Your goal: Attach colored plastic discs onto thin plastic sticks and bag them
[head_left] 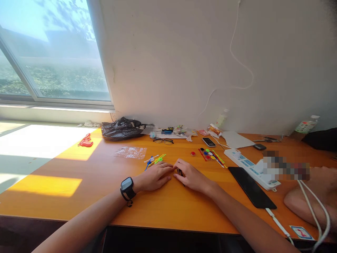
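Note:
My left hand [157,174] lies palm down on the wooden table [147,207], fingers stretched out, a watch [127,186] on its wrist. Just beyond it are blue, green, yellow and white plastic pieces [155,160], some of them thin sticks. Fingers curled, my right hand [191,175] rests beside the left, their fingertips nearly meeting. A small dark object [180,172] shows between its thumb and fingers; its kind is unclear. Ahead of this hand sit a red disc [193,154] and a cluster of coloured discs [207,153] with thin coloured sticks [219,159].
On the right are a power strip [250,167], a black phone [251,186] on a cable, and another person's arm [302,200]. Glasses [163,141], a black plastic bag [122,129] and a clear wrapper [131,152] lie farther back. A red toy gun [85,140] is at left.

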Demonstrator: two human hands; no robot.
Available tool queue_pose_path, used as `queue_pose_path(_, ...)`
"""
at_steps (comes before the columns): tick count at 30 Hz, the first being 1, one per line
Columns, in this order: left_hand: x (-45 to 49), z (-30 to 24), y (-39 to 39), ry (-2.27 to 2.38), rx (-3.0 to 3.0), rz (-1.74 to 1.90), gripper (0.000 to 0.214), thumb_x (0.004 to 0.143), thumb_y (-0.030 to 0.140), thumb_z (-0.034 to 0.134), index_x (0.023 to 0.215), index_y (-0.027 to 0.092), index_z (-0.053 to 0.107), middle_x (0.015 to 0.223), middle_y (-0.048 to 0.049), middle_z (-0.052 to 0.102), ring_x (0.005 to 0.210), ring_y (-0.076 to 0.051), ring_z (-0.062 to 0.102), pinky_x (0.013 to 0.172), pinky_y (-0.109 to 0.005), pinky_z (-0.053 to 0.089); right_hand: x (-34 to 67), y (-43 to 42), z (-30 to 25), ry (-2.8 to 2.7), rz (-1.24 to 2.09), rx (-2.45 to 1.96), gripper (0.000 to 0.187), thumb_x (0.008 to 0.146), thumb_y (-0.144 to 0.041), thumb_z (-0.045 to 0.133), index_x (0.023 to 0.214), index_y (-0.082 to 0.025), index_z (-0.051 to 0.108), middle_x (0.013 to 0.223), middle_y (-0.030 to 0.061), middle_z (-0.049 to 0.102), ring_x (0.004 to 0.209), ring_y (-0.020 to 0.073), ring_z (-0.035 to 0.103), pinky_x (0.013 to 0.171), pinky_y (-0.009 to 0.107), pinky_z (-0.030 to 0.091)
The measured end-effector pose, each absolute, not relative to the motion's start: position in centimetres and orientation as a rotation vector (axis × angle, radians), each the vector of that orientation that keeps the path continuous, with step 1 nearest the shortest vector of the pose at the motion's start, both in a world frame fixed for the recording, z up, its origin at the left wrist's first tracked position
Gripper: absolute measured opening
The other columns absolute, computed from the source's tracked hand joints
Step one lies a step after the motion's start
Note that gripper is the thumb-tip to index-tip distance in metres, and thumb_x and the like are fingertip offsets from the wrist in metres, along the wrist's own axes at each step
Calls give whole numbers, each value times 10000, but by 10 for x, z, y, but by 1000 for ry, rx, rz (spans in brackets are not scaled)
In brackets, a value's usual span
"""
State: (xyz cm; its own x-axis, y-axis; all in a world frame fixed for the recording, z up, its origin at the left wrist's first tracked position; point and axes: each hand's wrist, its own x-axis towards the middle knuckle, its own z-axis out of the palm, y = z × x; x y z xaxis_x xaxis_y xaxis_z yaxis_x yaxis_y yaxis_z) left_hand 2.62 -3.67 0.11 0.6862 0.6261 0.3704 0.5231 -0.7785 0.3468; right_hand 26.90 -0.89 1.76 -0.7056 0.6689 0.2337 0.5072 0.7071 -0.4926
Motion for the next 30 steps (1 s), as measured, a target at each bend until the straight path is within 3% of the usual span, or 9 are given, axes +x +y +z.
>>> queue_pose_path(12, 28, 3, -38, 937, 2681, 718, 264, 1071, 298, 480, 1278, 250, 638, 1308, -93, 678, 1215, -259, 624, 1099, -425, 455, 267, -14, 21, -2572, 419, -907, 177, 990, -287, 641, 1146, -204, 646, 1070, 76, 670, 950, 217, 628, 847, 324, 483)
queue_pose_path(17, 27, 5, -39, 917, 2659, 718, 369, 1056, 266, 488, 1409, 294, 589, 1393, -80, 654, 1292, -264, 604, 1139, -444, 448, 267, -13, 23, -2577, 280, -1050, 173, 997, -335, 635, 1104, -203, 668, 1018, 66, 689, 882, 204, 631, 774, 310, 436)
queue_pose_path(30, 26, 5, -39, 928, 2658, 705, 367, 1074, 311, 480, 1419, 282, 601, 1390, -91, 657, 1318, -266, 601, 1168, -463, 447, 270, -16, 24, -2638, 333, -1014, 188, 979, -385, 660, 1018, -205, 629, 980, 56, 693, 819, 190, 607, 696, 290, 375)
